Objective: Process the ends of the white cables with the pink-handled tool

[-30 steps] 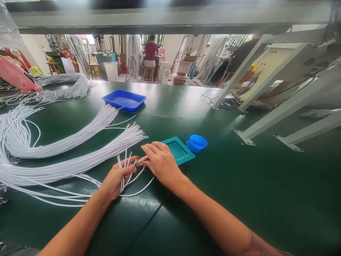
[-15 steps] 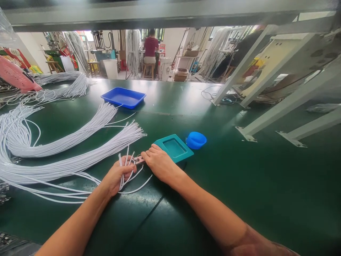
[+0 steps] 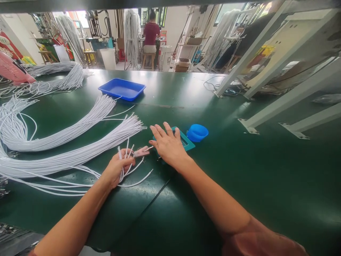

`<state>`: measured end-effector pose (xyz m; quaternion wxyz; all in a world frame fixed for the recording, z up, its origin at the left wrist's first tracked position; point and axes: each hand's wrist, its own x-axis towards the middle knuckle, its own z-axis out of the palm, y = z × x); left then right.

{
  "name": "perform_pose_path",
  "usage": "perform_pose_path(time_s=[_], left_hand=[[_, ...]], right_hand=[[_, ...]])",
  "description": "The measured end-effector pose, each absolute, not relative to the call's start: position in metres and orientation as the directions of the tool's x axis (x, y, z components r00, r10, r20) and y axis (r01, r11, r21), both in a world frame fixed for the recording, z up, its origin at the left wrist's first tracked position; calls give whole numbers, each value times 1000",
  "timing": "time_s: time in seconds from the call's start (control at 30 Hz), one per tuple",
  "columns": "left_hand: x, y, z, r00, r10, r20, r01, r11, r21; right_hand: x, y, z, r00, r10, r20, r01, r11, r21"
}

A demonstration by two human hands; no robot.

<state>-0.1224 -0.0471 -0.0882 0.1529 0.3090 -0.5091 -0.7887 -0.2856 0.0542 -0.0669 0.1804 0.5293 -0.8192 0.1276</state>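
We see bright windows [image 3: 81, 19] at the back and shiny white glare on the far part of the green table [image 3: 253, 170]. Nearer us it's darker, and the edges look stretched and blurry.

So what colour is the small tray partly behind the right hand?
The small tray is teal green, seen best in the head view.

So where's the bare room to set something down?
The widest free patch of dark green tabletop lies right of the right forearm, short of the white metal legs; a smaller one lies between that forearm and the left forearm. The left side is crowded with white cable bundles, the middle with the left hand, right hand, teal rectangular tray and blue round cup.
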Motion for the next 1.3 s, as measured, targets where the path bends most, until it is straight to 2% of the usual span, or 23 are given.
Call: perform_pose_path(time_s=[0.1,0.27,0.43,0.57,0.67,0.73,0.83,0.9,0.97,1.07,1.13,1.2,1.23,1.3], left_hand=[[-118,-50,-88,-770,-535,-347,-74,-465,882],[-109,-55,-83,-821,-469,-326,-42,-520,853],[-107,-52,-78,-841,-459,-287,-73,-429,900],[-107,-47,-76,-864,-454,-218,-64,-330,942],[-108,-43,-73,-882,-434,-184,-84,-239,967],[-108,-41,-70,-865,-486,-130,-72,-136,988],[-109,-40,-69,-764,-646,2,-11,16,1000],[-109,-40,-71,-708,-706,-15,-35,14,999],[-109,-41,-73,-691,-717,-92,-61,-69,996],[-108,-42,-75,-717,-676,-170,-1,-242,970],[-108,-43,-75,-767,-601,-224,27,-379,925],[-108,-45,-74,-809,-526,-263,30,-483,875],[-108,-45,-74,-819,-504,-274,30,-514,857],[-108,-46,-72,-819,-499,-284,35,-538,842]], right_hand=[[-288,52,-73,-395,-834,386,-912,407,-53],[-287,52,-65,-406,-817,410,-914,367,-173],[-270,58,-40,-390,-791,471,-859,128,-496],[-249,58,-32,-446,-847,289,-640,76,-765],[-240,56,-39,-461,-871,170,-461,71,-884],[-239,54,-45,-481,-862,160,-389,46,-920],[-240,53,-53,-511,-835,206,-387,10,-922],[-240,53,-54,-534,-812,236,-385,-14,-923],[-239,53,-54,-555,-803,218,-302,-50,-952],[-236,52,-52,-519,-851,80,16,-104,-994],[-233,51,-52,-443,-896,-34,263,-93,-960],[-232,50,-53,-366,-922,-124,436,-52,-898],[-232,49,-54,-341,-928,-154,479,-31,-877],[-235,49,-53,-344,-926,-153,452,-20,-892]])
